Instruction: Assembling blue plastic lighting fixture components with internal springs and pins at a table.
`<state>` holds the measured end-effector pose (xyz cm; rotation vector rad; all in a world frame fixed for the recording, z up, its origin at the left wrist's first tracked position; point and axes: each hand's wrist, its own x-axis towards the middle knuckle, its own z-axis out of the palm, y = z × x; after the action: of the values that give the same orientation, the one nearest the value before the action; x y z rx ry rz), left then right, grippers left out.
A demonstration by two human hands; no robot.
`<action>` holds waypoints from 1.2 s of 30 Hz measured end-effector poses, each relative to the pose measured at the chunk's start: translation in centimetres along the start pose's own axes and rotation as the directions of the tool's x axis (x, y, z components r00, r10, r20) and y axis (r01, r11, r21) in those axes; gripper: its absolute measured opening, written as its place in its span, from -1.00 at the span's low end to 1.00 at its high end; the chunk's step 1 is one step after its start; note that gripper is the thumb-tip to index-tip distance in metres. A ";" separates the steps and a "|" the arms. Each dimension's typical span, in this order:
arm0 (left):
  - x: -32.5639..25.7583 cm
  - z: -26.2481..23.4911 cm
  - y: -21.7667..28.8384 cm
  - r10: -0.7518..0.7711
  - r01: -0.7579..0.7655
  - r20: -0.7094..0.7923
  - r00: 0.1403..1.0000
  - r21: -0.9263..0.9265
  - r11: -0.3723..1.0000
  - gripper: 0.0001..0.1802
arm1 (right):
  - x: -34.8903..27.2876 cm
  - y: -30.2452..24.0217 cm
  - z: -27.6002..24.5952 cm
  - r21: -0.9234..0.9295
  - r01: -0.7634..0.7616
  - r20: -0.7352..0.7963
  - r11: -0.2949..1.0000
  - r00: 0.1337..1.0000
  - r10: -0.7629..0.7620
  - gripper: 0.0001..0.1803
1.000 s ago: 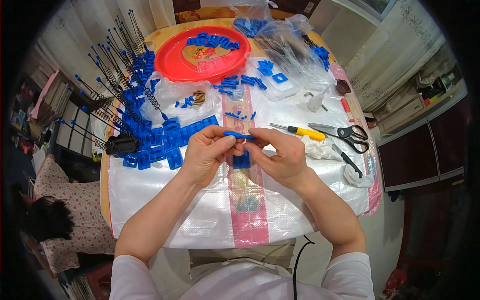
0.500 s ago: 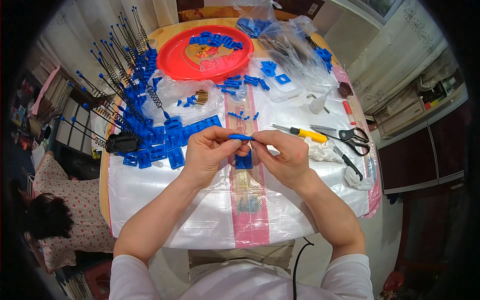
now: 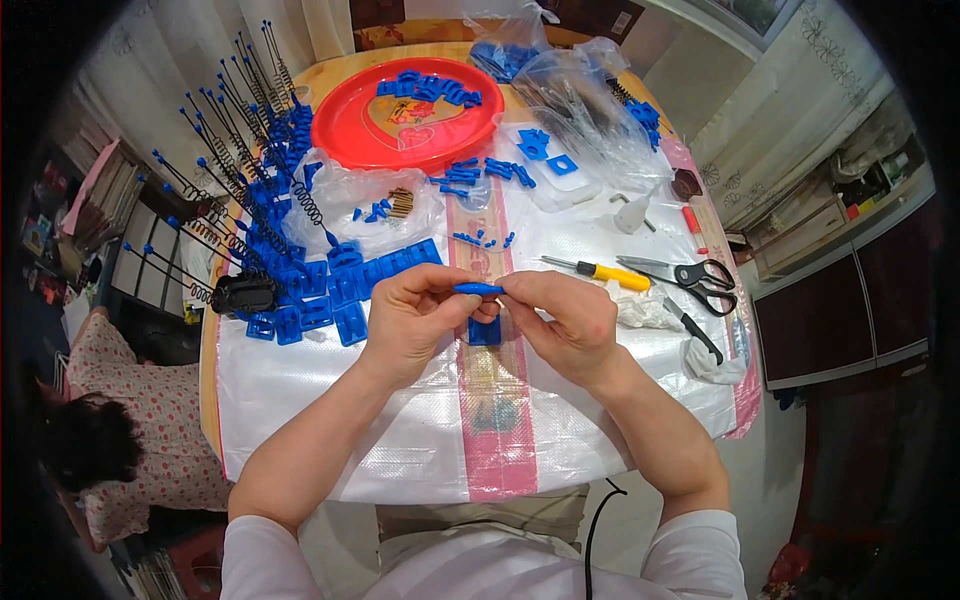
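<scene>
Both hands meet above the middle of the table, pinching a small elongated blue plastic piece (image 3: 478, 289). My left hand (image 3: 412, 318) closes thumb and fingers on its left end, and my right hand (image 3: 565, 325) grips the right end with its fingertips. Any smaller part between the right fingertips is hidden. Just below the fingers, a blue block (image 3: 485, 332) lies on the pink strip of the table cover. Tiny blue parts (image 3: 485, 240) are scattered beyond the hands. To the left sit rows of blue bases (image 3: 345, 290), several with black springs (image 3: 308, 195) tipped in blue.
A red basin (image 3: 330, 130) with blue parts stands at the back. A plastic bag (image 3: 330, 215) holds brass-coloured pins (image 3: 400, 203). On the right lie a yellow screwdriver (image 3: 620, 276), black scissors (image 3: 705, 280), a knife (image 3: 700, 335) and a glue bottle (image 3: 632, 214). Another person (image 3: 150, 430) is at far left.
The blue piece and both hands have shifted very slightly down in the picture, as has the table scene in places. Both hands keep their pinch on it.
</scene>
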<state>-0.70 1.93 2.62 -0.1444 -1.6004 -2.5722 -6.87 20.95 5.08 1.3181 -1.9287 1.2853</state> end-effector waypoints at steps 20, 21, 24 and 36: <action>-0.1 -0.2 -0.2 -0.066 0.068 -0.057 0.996 0.038 0.997 -0.85 | -0.4 -0.3 0.1 -0.011 -0.084 0.053 0.996 0.995 0.085 -0.81; 0.0 -0.2 -0.2 -0.076 0.078 -0.055 0.996 0.037 0.996 -0.85 | -0.3 -0.3 0.1 -0.015 -0.087 0.056 0.996 0.995 0.088 -0.81; 0.2 -0.3 -0.2 -0.109 0.110 -0.050 0.993 0.019 0.994 -0.86 | -0.3 -0.4 0.1 -0.030 -0.097 0.062 0.995 0.993 0.098 -0.81; 0.7 -0.6 -0.6 -0.045 0.057 -0.168 0.985 0.071 0.996 -0.85 | -0.3 0.3 0.2 -0.057 -0.213 0.040 0.975 0.976 0.215 -0.87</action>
<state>-1.53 1.57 1.92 0.1163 -1.6571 -2.4802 -6.97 20.94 4.66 1.1482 -2.1703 1.3040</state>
